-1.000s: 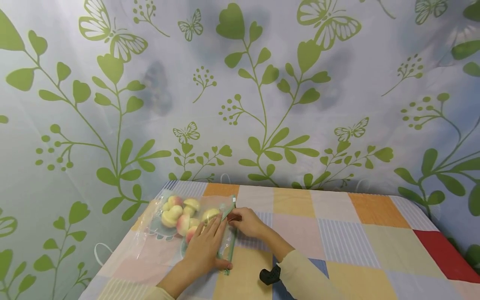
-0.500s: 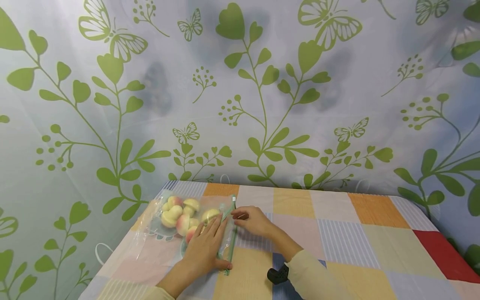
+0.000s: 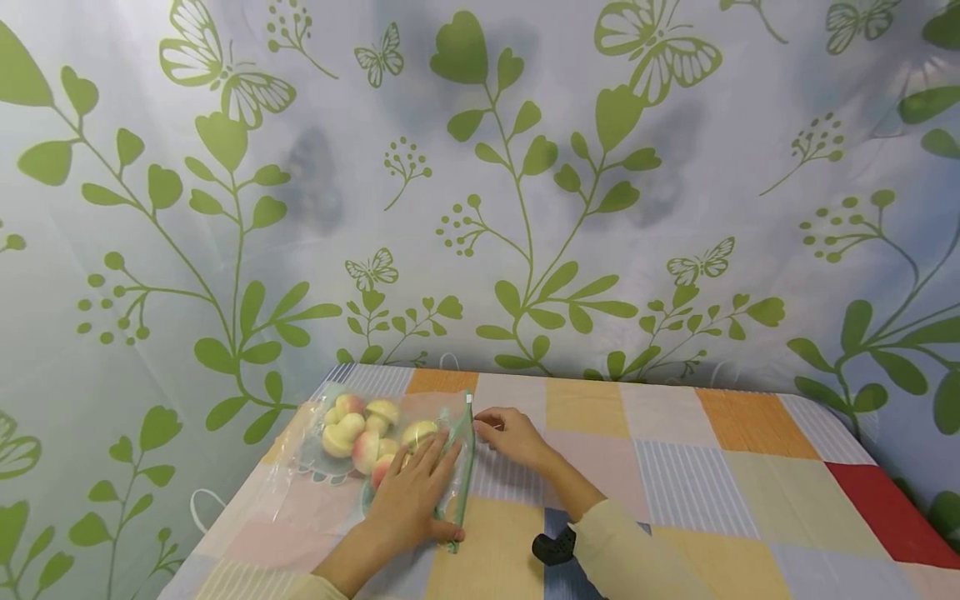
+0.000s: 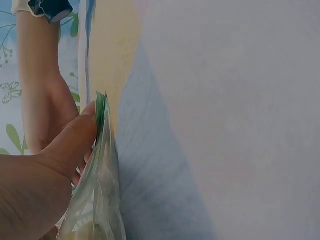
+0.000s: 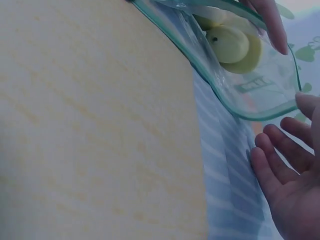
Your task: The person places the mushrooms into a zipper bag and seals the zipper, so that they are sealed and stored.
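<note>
A clear zip bag (image 3: 453, 492) with a green rim and a white slider lies on the cloth in the head view. Inside are several rounded yellow and pink pieces (image 3: 347, 433), some mushroom-shaped. My left hand (image 3: 408, 500) rests on the bag with its fingers spread over the pieces, its thumb (image 4: 75, 140) against the green edge. At the bag's far right edge my right hand (image 3: 513, 437) pinches the rim with thumb and forefinger; its other fingers (image 5: 280, 155) are loosely bent. Seen from the right wrist, the bag's mouth (image 5: 260, 116) gapes.
A patchwork cloth (image 3: 600, 458) covers the table. Behind it hangs a leaf-and-butterfly curtain (image 3: 480, 208). Near my right sleeve is a black object (image 3: 553, 548). A white loop (image 3: 206, 504) shows by the table's left edge.
My right hand has moved slightly right and away from my left fingers, and the near side of the bag's rim bows outward with it. My left hand has stayed nearly still.
</note>
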Action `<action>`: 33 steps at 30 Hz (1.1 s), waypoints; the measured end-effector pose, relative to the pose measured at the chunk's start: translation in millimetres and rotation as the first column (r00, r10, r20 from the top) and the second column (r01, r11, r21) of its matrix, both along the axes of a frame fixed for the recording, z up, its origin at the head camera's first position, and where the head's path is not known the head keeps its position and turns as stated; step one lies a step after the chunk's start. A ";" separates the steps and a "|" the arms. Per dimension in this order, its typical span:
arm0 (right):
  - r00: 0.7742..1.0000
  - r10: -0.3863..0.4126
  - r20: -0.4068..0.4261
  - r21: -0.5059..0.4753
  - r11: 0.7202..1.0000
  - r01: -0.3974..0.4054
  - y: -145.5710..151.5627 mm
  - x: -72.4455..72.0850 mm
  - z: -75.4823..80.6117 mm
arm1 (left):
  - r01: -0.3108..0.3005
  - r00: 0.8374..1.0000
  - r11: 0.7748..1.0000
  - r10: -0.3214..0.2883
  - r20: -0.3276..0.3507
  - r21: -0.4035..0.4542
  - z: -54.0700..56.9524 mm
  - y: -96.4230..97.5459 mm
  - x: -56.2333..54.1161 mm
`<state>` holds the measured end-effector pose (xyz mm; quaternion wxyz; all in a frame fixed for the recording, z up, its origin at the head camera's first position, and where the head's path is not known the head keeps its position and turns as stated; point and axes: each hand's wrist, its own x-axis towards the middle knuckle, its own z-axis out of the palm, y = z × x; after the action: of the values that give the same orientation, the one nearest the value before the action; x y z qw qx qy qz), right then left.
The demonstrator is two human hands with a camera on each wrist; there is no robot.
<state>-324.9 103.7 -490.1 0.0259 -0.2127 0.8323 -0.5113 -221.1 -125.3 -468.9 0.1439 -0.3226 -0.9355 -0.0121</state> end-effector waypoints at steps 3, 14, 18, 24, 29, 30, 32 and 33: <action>0.998 0.014 0.065 -0.026 1.000 -0.012 -7.3 -0.4 0.8 | 0.015 1.000 1.000 -0.015 -0.005 0.012 -1.6 -1.1 0.1; 0.984 -0.054 0.168 -0.037 0.997 0.061 -22.0 -1.7 9.6 | 0.072 0.997 0.997 -0.071 -0.026 0.039 -3.9 -3.1 -3.8; 0.982 -0.062 0.181 -0.053 0.996 0.073 -24.6 -2.8 9.2 | 0.085 0.996 0.996 -0.085 -0.001 0.039 -1.7 -3.4 -4.9; 0.978 -0.064 0.198 -0.088 0.993 0.083 -26.2 -3.6 7.2 | 0.106 0.994 0.994 -0.107 0.012 0.033 -1.2 -4.9 -5.5; 0.984 -0.032 0.175 -0.106 0.993 0.052 -25.0 -2.9 6.9 | 0.110 0.994 0.994 -0.110 0.019 0.019 -1.1 -5.9 -5.7; 0.986 -0.027 0.167 -0.104 0.994 0.045 -24.8 -3.1 6.7 | 0.109 0.994 0.994 -0.110 0.021 0.016 -1.4 -6.3 -6.0; 0.988 -0.026 0.151 -0.104 0.994 0.042 -25.0 -3.8 6.5 | 0.118 0.993 0.993 -0.118 0.020 0.026 -1.7 -7.4 -6.8; 0.989 -0.028 0.142 -0.105 0.994 0.043 -25.1 -4.3 6.2 | 0.120 0.992 0.992 -0.121 0.020 0.036 -1.6 -8.0 -7.3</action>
<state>-329.2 78.6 -483.9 0.0638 -0.1624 0.8033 -0.5695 -228.3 -133.4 -470.5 0.1381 -0.3758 -0.9154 -0.0407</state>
